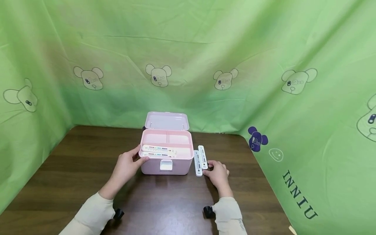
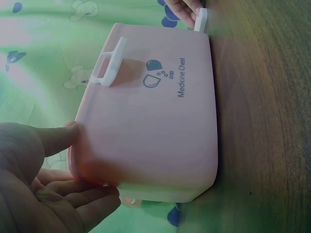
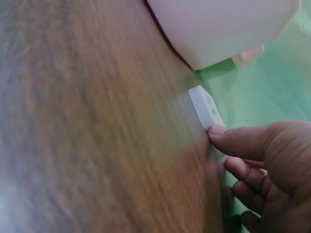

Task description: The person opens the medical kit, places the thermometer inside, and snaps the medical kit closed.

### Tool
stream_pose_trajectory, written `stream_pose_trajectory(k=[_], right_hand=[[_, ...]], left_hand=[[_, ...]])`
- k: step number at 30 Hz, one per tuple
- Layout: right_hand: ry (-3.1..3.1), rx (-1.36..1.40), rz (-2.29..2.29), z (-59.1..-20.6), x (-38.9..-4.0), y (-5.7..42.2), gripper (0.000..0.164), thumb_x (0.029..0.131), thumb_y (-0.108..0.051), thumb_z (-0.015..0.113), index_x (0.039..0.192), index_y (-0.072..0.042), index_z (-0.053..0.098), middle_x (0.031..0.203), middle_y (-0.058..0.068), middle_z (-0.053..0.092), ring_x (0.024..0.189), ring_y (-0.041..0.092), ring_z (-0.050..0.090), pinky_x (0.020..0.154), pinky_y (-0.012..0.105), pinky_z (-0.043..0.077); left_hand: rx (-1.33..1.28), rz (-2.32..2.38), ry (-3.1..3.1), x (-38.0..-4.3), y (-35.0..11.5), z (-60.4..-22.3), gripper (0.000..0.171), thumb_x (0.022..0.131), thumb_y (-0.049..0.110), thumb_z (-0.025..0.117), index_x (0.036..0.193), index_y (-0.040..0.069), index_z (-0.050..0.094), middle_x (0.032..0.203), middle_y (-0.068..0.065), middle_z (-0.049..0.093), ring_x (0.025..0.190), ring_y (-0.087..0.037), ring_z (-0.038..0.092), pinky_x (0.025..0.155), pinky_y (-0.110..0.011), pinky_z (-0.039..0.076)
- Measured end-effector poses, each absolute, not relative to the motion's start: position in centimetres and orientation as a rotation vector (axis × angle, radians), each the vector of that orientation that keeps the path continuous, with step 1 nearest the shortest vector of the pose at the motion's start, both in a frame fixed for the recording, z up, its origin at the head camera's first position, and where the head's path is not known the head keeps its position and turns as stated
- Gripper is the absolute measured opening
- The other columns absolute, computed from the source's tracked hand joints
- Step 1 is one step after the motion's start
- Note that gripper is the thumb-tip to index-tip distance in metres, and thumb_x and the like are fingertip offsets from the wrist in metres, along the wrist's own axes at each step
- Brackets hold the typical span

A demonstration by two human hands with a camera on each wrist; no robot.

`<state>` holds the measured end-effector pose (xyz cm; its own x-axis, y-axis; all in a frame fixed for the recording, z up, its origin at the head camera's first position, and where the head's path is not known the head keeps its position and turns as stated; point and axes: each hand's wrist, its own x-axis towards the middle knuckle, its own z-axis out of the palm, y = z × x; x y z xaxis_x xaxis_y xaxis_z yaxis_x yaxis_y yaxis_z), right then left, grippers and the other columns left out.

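A pink medicine chest [image 1: 182, 167] stands with its lid [image 1: 167, 121] raised. My left hand [image 1: 127, 164] grips its near left corner, thumb at the front rim and fingers along the side. Two slim white thermometer cases with printed scales [image 1: 157, 155] lie side by side in the chest's front compartment. On the table at its right are a left thermometer case [image 1: 197, 163] and a right thermometer case [image 1: 202, 156], close together. My right hand [image 1: 218, 173] pinches the near end of the right one between thumb and index finger; the other fingers are loosely curled.
A pink tray with dividers [image 1: 179, 138] forms the top of the chest, and a white latch [image 1: 166, 165] hangs on its front. Green cloth [image 1: 188, 49] with bear prints surrounds the brown wooden table [image 1: 97, 147] at the back and sides.
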<state>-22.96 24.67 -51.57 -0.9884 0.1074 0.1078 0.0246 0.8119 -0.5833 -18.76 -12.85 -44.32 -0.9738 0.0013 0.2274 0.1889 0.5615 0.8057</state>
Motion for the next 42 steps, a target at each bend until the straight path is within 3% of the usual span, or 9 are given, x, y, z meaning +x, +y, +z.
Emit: stream_pose_trajectory(k=[20, 29, 42], right_hand=[[-2.838, -0.282, 0.844, -51.5, -23.3, 23.5, 0.038, 0.079, -0.025, 0.085, 0.110, -0.005, 0.075, 0.103, 0.015, 0.071, 0.106, 0.043, 0.056, 0.092, 0.059, 0.036], [-2.832, -0.341, 0.819, -51.5, -23.5, 23.6, 0.032, 0.077, -0.032, 0.088, 0.095, -0.008, 0.077, 0.085, 0.005, 0.075, 0.098, 0.043, 0.062, 0.087, 0.057, 0.037], [-2.757, -0.434, 0.892, -51.7, -23.5, 24.6, 0.030, 0.075, -0.025, 0.077, 0.098, -0.005, 0.075, 0.094, 0.014, 0.074, 0.102, 0.046, 0.059, 0.093, 0.057, 0.040]], left_hand=[[-0.179, -1.347, -2.615, -18.8, -12.8, -44.3, 0.071, 0.091, 0.024, 0.080, 0.148, -0.004, 0.049, 0.140, -0.021, 0.060, 0.120, -0.031, 0.067, 0.091, -0.044, 0.059], [-0.173, -1.364, -2.610, -18.8, -12.9, -44.6, 0.071, 0.090, 0.024, 0.081, 0.148, -0.003, 0.049, 0.140, -0.021, 0.061, 0.118, -0.031, 0.068, 0.090, -0.042, 0.060], [-0.167, -1.346, -2.597, -18.9, -13.0, -44.5, 0.070, 0.090, 0.024, 0.081, 0.147, -0.003, 0.050, 0.138, -0.021, 0.062, 0.116, -0.031, 0.069, 0.088, -0.042, 0.060]])
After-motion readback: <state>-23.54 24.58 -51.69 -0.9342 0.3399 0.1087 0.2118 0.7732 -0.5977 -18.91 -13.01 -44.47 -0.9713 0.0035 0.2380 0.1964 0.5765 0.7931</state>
